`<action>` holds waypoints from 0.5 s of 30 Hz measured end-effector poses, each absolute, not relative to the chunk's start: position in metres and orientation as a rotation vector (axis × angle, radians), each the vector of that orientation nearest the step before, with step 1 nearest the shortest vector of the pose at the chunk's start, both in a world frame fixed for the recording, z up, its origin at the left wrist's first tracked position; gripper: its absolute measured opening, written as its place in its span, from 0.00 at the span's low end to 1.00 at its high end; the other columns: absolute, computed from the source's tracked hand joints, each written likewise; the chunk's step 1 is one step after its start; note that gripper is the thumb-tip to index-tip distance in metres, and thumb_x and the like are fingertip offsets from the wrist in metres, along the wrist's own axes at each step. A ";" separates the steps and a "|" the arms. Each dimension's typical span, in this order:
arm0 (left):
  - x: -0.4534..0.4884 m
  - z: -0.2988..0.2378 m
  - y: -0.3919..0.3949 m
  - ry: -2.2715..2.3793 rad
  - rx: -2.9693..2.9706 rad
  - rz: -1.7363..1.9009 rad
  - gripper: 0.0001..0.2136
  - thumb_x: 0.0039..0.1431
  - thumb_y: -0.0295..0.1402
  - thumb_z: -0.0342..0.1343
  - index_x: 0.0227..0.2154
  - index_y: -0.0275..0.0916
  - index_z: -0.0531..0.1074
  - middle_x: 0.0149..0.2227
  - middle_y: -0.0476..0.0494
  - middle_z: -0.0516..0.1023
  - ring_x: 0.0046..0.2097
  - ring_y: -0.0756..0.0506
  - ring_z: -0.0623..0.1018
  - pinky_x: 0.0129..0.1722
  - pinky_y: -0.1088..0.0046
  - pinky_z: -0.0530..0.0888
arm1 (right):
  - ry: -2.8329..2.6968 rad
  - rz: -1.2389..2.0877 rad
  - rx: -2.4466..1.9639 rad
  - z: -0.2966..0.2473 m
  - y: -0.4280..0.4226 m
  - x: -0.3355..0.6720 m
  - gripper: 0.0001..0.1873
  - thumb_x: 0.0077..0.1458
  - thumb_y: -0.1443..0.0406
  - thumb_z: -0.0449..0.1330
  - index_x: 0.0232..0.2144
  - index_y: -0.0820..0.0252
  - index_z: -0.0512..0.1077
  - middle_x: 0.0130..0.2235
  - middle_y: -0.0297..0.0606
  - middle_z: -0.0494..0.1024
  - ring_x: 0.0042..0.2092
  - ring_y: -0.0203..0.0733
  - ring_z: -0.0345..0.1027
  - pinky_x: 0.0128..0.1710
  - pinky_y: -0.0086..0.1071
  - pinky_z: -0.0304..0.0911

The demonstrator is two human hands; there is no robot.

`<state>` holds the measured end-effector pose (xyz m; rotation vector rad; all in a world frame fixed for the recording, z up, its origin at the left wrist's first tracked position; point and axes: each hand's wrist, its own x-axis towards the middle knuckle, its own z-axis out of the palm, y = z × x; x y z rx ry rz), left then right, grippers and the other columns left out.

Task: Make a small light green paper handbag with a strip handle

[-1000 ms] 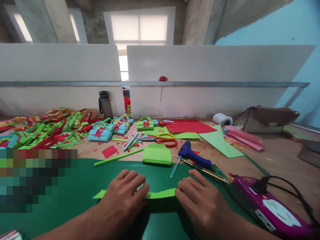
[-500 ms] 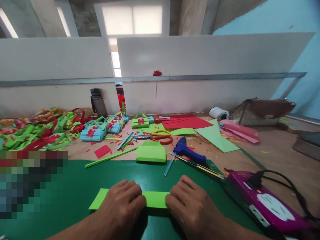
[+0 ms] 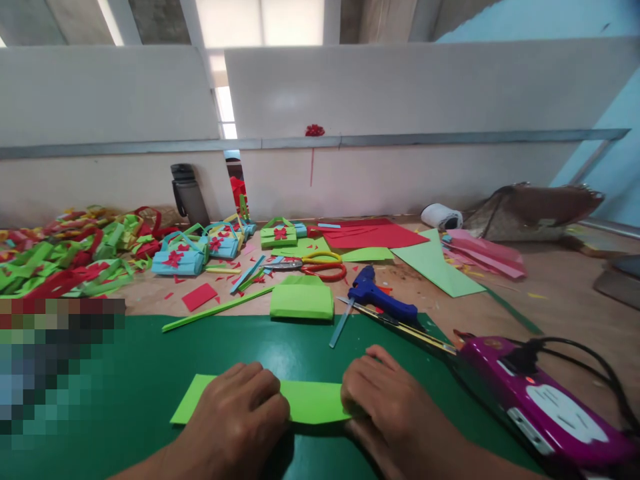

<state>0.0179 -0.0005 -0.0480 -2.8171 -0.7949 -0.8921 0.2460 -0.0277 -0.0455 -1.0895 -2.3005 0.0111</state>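
A strip of light green paper (image 3: 315, 401) lies across the dark green mat (image 3: 135, 373) in front of me. My left hand (image 3: 240, 407) presses on its left part with curled fingers, and the strip's left end sticks out past the hand. At the right end, my right hand (image 3: 385, 407) grips the paper with bent fingers; that end is hidden under it. Just beyond the hands sits a folded light green paper bag body (image 3: 302, 301). A blue glue gun (image 3: 383, 297) with a clear glue stick rests to its right, beside a yellow craft knife (image 3: 400, 327).
A purple power strip (image 3: 540, 400) with a black cable stands at the right. Scissors (image 3: 320, 265), red paper (image 3: 375, 233) and finished blue paper bags (image 3: 177, 260) lie farther back. Green and red paper pieces (image 3: 55, 263) are heaped at left, near a grey bottle (image 3: 190, 193).
My right hand has shifted slightly right along the strip, so more green paper shows between the hands. My left hand stays on the paper. The camera view has tilted down a little.
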 end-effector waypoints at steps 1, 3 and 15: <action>0.018 -0.047 -0.001 -0.828 -2.840 -0.886 0.15 0.62 0.26 0.42 0.21 0.38 0.66 0.22 0.47 0.69 0.24 0.49 0.64 0.25 0.72 0.56 | -2.301 0.080 -1.126 -0.044 -0.029 0.247 0.09 0.47 0.74 0.57 0.24 0.59 0.59 0.26 0.29 0.66 0.29 0.35 0.57 0.38 0.33 0.49; 0.019 -0.043 -0.003 -0.868 -2.895 -0.863 0.15 0.62 0.25 0.43 0.20 0.38 0.65 0.22 0.48 0.68 0.24 0.49 0.64 0.24 0.72 0.56 | -2.309 0.198 -1.181 -0.039 -0.030 0.248 0.10 0.46 0.74 0.58 0.25 0.59 0.60 0.27 0.30 0.66 0.30 0.36 0.57 0.38 0.34 0.49; 0.007 -0.042 -0.002 -1.169 -3.161 -0.648 0.10 0.62 0.27 0.45 0.28 0.41 0.69 0.27 0.49 0.70 0.28 0.48 0.66 0.28 0.71 0.59 | -2.328 0.532 -1.350 -0.023 -0.029 0.252 0.08 0.54 0.71 0.56 0.24 0.59 0.66 0.29 0.31 0.64 0.34 0.36 0.59 0.45 0.40 0.45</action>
